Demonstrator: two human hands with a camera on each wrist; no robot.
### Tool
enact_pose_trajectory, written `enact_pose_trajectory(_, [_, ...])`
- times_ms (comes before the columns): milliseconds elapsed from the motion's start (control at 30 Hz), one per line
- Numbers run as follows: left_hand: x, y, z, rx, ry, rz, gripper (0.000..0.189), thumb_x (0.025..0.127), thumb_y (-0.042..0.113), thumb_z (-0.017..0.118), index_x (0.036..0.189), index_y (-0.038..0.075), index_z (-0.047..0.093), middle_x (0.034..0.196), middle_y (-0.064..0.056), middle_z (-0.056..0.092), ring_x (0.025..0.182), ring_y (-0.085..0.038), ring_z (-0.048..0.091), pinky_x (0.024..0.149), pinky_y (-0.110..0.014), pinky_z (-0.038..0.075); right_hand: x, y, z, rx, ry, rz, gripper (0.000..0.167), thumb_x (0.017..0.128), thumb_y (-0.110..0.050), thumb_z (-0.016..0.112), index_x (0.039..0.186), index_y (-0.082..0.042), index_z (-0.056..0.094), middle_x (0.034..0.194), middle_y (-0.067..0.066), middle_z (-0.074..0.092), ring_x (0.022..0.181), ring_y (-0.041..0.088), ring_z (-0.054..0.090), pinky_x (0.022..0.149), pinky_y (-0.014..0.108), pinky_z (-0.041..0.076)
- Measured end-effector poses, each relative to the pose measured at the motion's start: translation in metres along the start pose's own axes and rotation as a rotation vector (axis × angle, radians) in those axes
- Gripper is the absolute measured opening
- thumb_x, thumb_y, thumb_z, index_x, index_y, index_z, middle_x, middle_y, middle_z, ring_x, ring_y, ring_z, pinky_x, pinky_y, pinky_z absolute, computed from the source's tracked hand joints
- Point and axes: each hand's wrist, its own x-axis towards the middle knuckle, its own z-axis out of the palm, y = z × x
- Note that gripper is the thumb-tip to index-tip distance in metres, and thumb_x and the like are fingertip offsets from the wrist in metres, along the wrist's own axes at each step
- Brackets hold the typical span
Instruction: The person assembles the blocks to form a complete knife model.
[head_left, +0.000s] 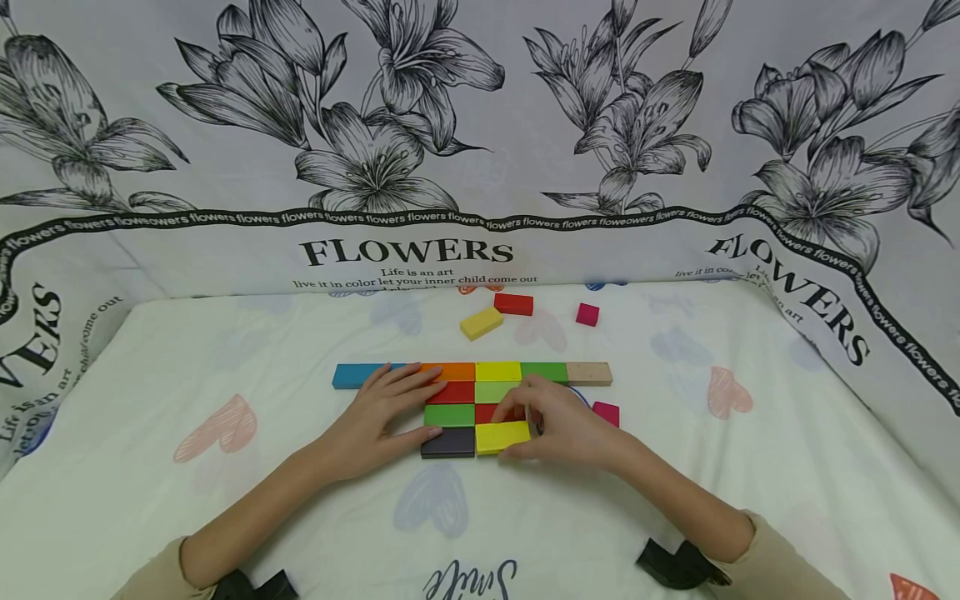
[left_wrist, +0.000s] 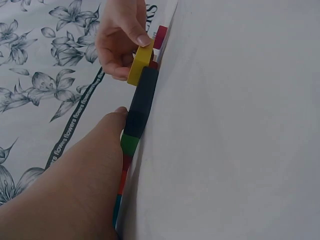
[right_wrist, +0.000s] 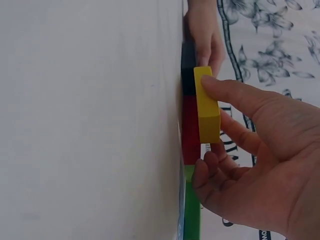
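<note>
My right hand (head_left: 566, 421) pinches a yellow block (head_left: 501, 438) between thumb and fingers. In the right wrist view this block stands slightly above a red block (right_wrist: 190, 130), beside the black block (right_wrist: 188, 65). My left hand (head_left: 375, 425) lies across the left of the block layout, fingers stretched over the blue block (head_left: 351, 377) and the orange block (head_left: 459, 372). Its thumb touches the black block near its far left corner. Between the hands, a green block (head_left: 448, 416) and a red block (head_left: 457, 392) form rows behind the black one.
Yellow (head_left: 498, 372), green (head_left: 543, 372) and plain wooden (head_left: 590, 374) blocks continue the far row rightward. A magenta block (head_left: 606, 414) lies beside my right hand. Farther back are loose red (head_left: 513, 305), yellow (head_left: 481, 324) and magenta (head_left: 587, 314) blocks, before the flowered cloth (head_left: 600, 242).
</note>
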Motion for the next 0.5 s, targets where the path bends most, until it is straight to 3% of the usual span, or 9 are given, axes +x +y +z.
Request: enact_pose_trajectory(500, [0.0001,0.0007,-0.0001,-0.001,-0.006,-0.012,0.064,0.096,0.04,0.076,0.153,0.018,0.059,0.162,-0.003,0.051,0.156,-0.032,0.034,0.127,-0.066,0.012,0.001,0.0057,0.0052,-0.022,-0.014,-0.014,0.033,0.083,-0.025,0.092,0.109,-0.018,0.073,0.103,-0.001,0.058,0.09,0.013,0.053,0.072,0.023,0.051])
